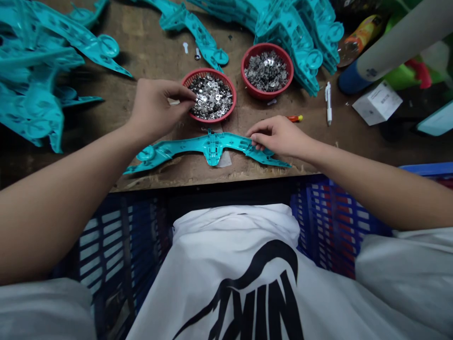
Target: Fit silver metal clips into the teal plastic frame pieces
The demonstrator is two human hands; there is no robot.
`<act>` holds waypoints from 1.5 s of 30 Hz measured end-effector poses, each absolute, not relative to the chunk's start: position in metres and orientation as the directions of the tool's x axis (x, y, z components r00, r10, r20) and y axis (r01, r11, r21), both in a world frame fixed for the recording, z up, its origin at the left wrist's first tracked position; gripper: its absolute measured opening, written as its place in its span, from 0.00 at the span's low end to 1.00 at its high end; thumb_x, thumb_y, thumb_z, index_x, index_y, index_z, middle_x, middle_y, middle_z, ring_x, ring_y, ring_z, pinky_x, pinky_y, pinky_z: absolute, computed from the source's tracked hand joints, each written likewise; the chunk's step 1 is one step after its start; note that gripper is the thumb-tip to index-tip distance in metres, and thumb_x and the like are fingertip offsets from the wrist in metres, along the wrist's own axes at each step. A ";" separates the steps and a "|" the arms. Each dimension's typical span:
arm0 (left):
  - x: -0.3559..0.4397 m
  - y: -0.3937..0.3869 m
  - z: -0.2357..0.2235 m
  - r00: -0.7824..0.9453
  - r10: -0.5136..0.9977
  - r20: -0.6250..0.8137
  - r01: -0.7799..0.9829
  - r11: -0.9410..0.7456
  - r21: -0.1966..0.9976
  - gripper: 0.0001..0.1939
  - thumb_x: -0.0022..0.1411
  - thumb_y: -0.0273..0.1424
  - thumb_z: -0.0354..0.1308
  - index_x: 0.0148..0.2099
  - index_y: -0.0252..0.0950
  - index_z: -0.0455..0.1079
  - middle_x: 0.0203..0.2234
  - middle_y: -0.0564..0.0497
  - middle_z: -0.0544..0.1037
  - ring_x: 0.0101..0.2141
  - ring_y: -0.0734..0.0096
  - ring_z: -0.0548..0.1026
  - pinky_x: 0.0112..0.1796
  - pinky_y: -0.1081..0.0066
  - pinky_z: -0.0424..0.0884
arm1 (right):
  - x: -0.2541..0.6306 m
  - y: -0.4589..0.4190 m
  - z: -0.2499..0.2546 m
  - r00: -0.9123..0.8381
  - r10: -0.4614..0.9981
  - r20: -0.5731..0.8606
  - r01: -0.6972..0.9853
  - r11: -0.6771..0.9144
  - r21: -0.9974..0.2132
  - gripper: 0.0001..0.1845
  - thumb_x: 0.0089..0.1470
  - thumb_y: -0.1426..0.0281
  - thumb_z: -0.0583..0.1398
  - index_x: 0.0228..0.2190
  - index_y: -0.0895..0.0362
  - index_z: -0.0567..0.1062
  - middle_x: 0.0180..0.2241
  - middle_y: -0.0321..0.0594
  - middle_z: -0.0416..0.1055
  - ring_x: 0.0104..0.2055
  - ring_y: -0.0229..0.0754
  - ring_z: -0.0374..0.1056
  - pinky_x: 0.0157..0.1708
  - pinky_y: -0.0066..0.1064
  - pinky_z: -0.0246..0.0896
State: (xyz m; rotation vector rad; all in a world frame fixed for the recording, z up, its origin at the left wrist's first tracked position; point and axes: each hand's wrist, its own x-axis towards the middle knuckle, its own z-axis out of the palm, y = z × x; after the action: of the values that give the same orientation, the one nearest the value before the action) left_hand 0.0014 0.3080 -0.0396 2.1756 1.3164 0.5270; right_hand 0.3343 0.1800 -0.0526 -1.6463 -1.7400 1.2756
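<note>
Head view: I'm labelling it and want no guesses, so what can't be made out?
Head view: whether the left hand holds anything; its fingers hide it.
Head view: part of the curved teal plastic piece in front; the right hand covers it.
Head view: parts of the heaped teal plastic pieces; the left edge cuts them off.
Head view: print on the small white box; too small.

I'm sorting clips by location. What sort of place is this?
Most likely a workshop or factory bench: near-identical teal plastic parts lie heaped on a worn wooden table, and two red baskets hold masses of small metal pieces.
</note>
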 end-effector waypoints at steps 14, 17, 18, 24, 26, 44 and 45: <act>0.015 0.280 -0.040 0.492 0.860 0.138 0.573 -0.439 0.692 0.23 0.72 0.53 0.70 0.54 0.41 0.93 0.44 0.53 0.95 0.42 0.62 0.86 0.54 0.56 0.86 | 0.318 0.184 -0.046 -0.131 0.873 -0.470 0.512 -0.346 -0.786 0.15 0.71 0.75 0.76 0.32 0.52 0.84 0.31 0.43 0.86 0.30 0.47 0.83 0.41 0.46 0.90; 0.022 0.269 -0.045 0.492 0.850 0.187 0.384 -0.405 0.830 0.18 0.69 0.49 0.76 0.48 0.40 0.92 0.38 0.54 0.93 0.37 0.65 0.85 0.45 0.60 0.85 | 0.313 0.182 -0.043 -0.107 0.878 -0.466 0.562 -0.333 -0.757 0.13 0.70 0.79 0.73 0.32 0.53 0.85 0.30 0.40 0.85 0.29 0.46 0.81 0.40 0.44 0.86; 0.025 0.264 -0.045 0.500 0.848 0.177 0.333 -0.377 0.864 0.17 0.69 0.48 0.76 0.47 0.40 0.91 0.36 0.53 0.92 0.36 0.66 0.85 0.43 0.60 0.84 | 0.312 0.181 -0.043 -0.104 0.884 -0.456 0.581 -0.318 -0.749 0.13 0.70 0.79 0.71 0.33 0.53 0.86 0.30 0.40 0.85 0.29 0.47 0.81 0.40 0.44 0.85; 0.032 0.248 -0.052 0.562 0.826 0.046 0.265 -0.232 0.936 0.22 0.72 0.54 0.79 0.47 0.41 0.85 0.39 0.54 0.91 0.39 0.64 0.87 0.44 0.58 0.86 | 0.308 0.173 -0.045 -0.156 0.962 -0.222 0.754 -0.030 -0.657 0.07 0.67 0.75 0.70 0.36 0.54 0.89 0.35 0.43 0.87 0.41 0.53 0.84 0.53 0.46 0.80; 0.031 0.254 -0.059 0.584 0.811 0.035 0.262 -0.229 0.938 0.28 0.73 0.60 0.79 0.52 0.40 0.82 0.40 0.56 0.89 0.42 0.65 0.87 0.47 0.56 0.86 | 0.308 0.170 -0.047 -0.167 0.968 -0.185 0.785 0.017 -0.619 0.06 0.67 0.74 0.69 0.39 0.55 0.90 0.38 0.44 0.88 0.42 0.53 0.83 0.55 0.46 0.78; 0.016 0.302 -0.058 0.372 0.919 0.131 0.369 -0.276 0.887 0.35 0.67 0.65 0.85 0.51 0.38 0.86 0.51 0.53 0.90 0.59 0.56 0.83 0.70 0.40 0.78 | 0.317 0.159 -0.044 -0.424 0.905 0.030 0.839 0.405 -0.363 0.23 0.83 0.60 0.62 0.62 0.58 0.91 0.53 0.56 0.88 0.49 0.57 0.81 0.47 0.43 0.67; 0.020 0.292 -0.054 0.366 0.923 0.115 0.330 -0.245 0.912 0.32 0.66 0.62 0.86 0.50 0.39 0.88 0.48 0.52 0.91 0.57 0.54 0.85 0.68 0.39 0.81 | 0.318 0.160 -0.042 -0.420 0.902 0.100 0.804 0.421 -0.420 0.24 0.83 0.59 0.61 0.65 0.57 0.89 0.53 0.54 0.88 0.50 0.56 0.81 0.50 0.44 0.70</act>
State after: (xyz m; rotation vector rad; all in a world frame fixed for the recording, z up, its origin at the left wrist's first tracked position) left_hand 0.0203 0.2918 -0.0541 1.7698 1.1065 0.8697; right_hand 0.3177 0.1601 -0.0419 -1.4735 -2.3699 0.4451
